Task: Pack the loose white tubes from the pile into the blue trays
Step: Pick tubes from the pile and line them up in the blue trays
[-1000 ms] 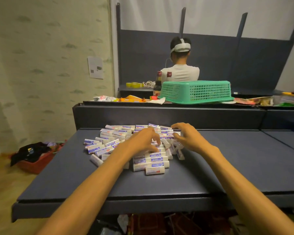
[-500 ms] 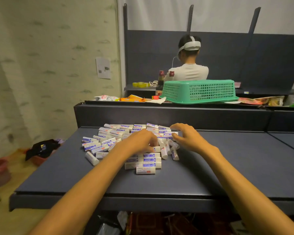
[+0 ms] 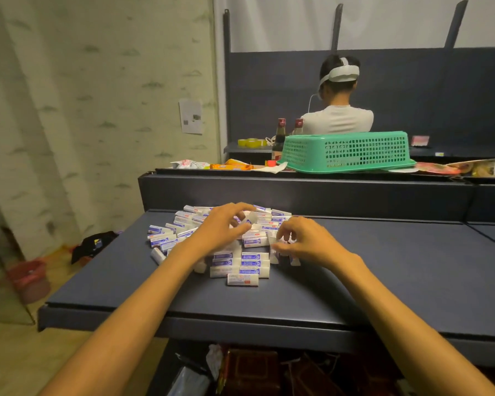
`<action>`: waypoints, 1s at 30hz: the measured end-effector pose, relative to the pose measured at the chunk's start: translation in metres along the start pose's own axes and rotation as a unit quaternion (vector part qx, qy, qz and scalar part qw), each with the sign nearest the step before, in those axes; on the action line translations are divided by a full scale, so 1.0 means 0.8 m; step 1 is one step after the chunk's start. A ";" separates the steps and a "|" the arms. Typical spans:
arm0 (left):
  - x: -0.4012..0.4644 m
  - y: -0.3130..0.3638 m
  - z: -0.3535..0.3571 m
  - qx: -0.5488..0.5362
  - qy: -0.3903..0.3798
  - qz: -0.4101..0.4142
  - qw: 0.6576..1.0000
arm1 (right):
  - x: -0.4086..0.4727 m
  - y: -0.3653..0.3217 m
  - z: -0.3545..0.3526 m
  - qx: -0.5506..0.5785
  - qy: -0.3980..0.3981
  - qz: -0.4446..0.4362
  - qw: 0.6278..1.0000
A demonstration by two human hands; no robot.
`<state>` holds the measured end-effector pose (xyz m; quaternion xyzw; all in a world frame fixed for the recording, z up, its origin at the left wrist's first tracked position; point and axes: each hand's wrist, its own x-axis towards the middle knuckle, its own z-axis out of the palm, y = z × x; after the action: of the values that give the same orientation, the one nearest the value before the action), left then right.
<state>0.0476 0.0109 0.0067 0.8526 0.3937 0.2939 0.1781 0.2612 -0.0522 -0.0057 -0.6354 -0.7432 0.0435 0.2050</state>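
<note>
Here, 2 hands over 1 pile.

Dark blue table, pile of white tubes on it

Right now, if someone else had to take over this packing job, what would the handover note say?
Left hand: raised over the pile of white tubes, pinching one tube between thumb and fingers.
Right hand: on the pile's right edge, fingers curled round a tube there.
Things: all the tubes in view lie in the pile on the dark table, some of them lined up in neat rows at the near side. No blue trays in view.
Done: nothing packed that this view shows.
Left: find the trays, then pack the whole pile.
</note>
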 end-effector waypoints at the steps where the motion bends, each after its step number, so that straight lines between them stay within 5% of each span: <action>1: -0.001 0.001 -0.002 -0.007 0.003 -0.002 1.000 | 0.000 -0.005 0.002 -0.026 -0.007 0.004 1.000; 6: -0.001 -0.008 -0.009 -0.093 0.021 -0.012 0.995 | 0.005 -0.015 0.016 -0.103 -0.013 0.048 0.993; 14: 0.005 -0.031 -0.018 -0.213 0.050 -0.020 0.976 | 0.006 -0.025 0.013 -0.066 -0.068 0.109 0.990; 22: 0.002 -0.047 -0.021 -0.239 0.025 -0.023 0.970 | 0.003 -0.034 0.026 -0.098 -0.022 0.134 0.986; 30: 0.000 -0.046 -0.029 -0.225 0.034 0.016 0.974 | 0.001 -0.035 0.022 -0.016 -0.009 0.173 0.985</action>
<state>0.0117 0.0356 0.0043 0.7865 0.3094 0.4063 0.3473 0.2288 -0.0536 -0.0124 -0.7570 -0.6247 0.0722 0.1775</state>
